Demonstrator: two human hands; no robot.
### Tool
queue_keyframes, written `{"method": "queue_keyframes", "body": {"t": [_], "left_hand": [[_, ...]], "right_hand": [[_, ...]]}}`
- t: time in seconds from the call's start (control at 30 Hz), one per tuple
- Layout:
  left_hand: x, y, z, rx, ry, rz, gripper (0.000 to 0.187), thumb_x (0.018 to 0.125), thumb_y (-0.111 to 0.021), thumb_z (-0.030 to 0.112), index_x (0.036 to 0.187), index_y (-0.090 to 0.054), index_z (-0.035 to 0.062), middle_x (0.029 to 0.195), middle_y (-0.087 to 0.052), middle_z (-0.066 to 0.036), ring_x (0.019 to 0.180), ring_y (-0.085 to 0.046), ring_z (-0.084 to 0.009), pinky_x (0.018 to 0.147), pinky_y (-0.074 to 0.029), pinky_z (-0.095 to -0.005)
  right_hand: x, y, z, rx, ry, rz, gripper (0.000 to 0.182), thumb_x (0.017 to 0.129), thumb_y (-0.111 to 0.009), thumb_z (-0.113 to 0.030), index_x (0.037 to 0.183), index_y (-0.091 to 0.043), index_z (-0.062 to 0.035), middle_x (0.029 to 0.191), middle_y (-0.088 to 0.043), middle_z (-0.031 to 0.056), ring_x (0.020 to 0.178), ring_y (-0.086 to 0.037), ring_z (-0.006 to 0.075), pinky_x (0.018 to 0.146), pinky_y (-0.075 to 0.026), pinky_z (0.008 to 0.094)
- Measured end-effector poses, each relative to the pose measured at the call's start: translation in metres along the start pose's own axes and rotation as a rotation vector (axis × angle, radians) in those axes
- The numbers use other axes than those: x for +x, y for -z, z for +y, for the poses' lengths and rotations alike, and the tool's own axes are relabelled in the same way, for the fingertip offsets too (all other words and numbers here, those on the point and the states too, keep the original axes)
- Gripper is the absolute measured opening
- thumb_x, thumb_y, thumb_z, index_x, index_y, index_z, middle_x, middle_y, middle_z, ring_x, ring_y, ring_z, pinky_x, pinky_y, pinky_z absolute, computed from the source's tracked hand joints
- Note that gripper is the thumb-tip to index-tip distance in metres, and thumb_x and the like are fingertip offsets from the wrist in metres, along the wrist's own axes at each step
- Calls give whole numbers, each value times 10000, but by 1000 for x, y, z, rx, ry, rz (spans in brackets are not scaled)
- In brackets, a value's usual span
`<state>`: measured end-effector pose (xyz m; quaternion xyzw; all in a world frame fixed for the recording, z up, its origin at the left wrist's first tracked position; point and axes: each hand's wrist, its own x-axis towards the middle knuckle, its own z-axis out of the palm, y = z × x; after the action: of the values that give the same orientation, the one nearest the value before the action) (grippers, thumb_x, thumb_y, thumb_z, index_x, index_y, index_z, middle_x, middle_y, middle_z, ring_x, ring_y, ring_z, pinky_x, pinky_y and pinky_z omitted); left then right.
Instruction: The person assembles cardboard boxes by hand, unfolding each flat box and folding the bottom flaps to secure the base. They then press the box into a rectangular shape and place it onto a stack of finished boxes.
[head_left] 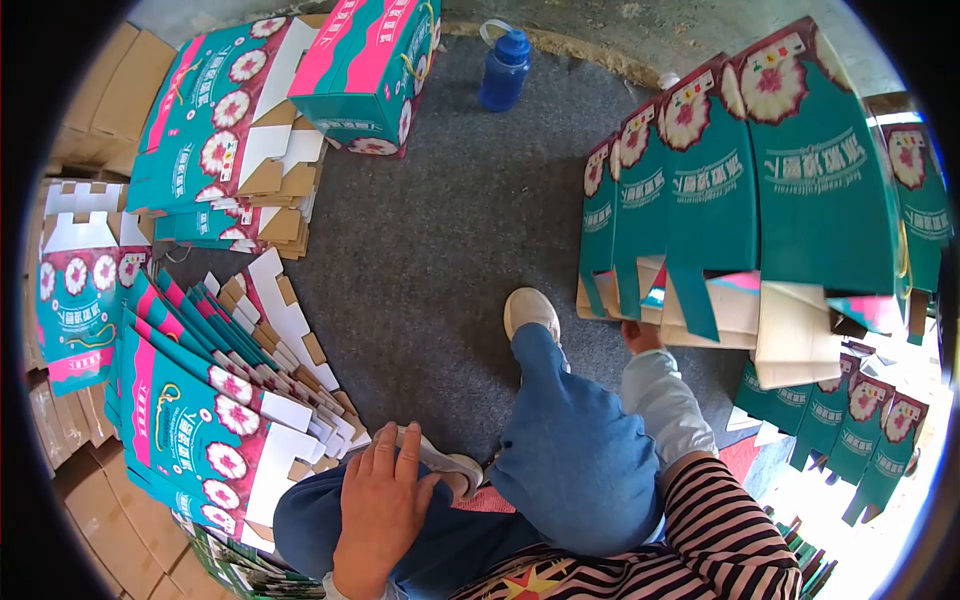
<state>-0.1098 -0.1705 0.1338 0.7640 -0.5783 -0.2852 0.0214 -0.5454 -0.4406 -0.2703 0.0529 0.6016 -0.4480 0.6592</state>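
My left hand (383, 500) lies flat on my left knee, fingers stretched out and nothing in it. To its left is a fanned stack of flat, folded green and pink printed cartons (185, 430). My right hand (640, 337) reaches to the lower edge of a row of standing green cartons (710, 190) with loose bottom flaps. It touches or lies just under a brown cardboard flap (690, 318). The flaps partly cover its fingers, so its grip does not show clearly.
A closed printed box (345, 95) and a blue water bottle (505, 72) stand on the grey mat (420, 210). More flat cartons (205, 130) are stacked at upper left. Brown boxes (115, 510) line the left side. Several green cartons (840, 425) stand at lower right.
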Motion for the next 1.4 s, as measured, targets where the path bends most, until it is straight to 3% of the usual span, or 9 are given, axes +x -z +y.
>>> {"method": "queue_keyframes", "body": {"t": [0.27,0.67,0.87,1.0,1.2,1.4], "left_hand": [[-14,3,-2,-18,-98,20,608,788,-670,233,1298,-431,5,1227,-494,-226,1034,-530,-358,889,-417,-420],[5,12,-3,-46,-205,-16,608,780,-678,249,1291,-449,14,1228,-492,-227,1055,-522,-345,901,-410,-420],[7,37,2,-209,-210,239,583,749,-702,190,1252,-482,-8,1193,-502,-237,987,-550,-353,836,-450,-413],[-9,31,-6,-284,-65,462,556,771,-679,155,1259,-477,-17,1182,-530,-223,984,-567,-344,811,-461,-387],[-27,26,-2,-251,95,366,480,823,-632,187,1249,-498,11,1186,-553,-193,1012,-571,-351,832,-451,-390],[-26,26,-16,-195,12,310,541,795,-663,188,1263,-468,0,1178,-539,-197,955,-569,-340,815,-455,-390]], "right_hand": [[-82,68,25,-89,-98,-18,278,809,-595,-43,1077,-532,-87,854,-655,95,756,-646,286,607,-540,422],[-198,61,76,-785,-402,-228,283,805,-602,-51,1078,-528,-71,870,-653,94,769,-648,273,602,-535,400],[-213,40,73,-1003,-401,-345,286,803,-605,-54,1078,-526,-63,879,-652,94,775,-648,266,600,-532,389],[-215,31,65,-1102,-389,-404,289,802,-608,-56,1079,-524,-58,885,-651,93,779,-649,262,598,-531,381],[-229,27,70,-1214,-416,-484,293,800,-611,-60,1079,-522,-50,893,-650,93,786,-650,256,596,-528,370],[-241,21,69,-1281,-443,-486,298,798,-615,-64,1080,-520,-43,901,-649,92,792,-650,249,594,-526,359]]}}
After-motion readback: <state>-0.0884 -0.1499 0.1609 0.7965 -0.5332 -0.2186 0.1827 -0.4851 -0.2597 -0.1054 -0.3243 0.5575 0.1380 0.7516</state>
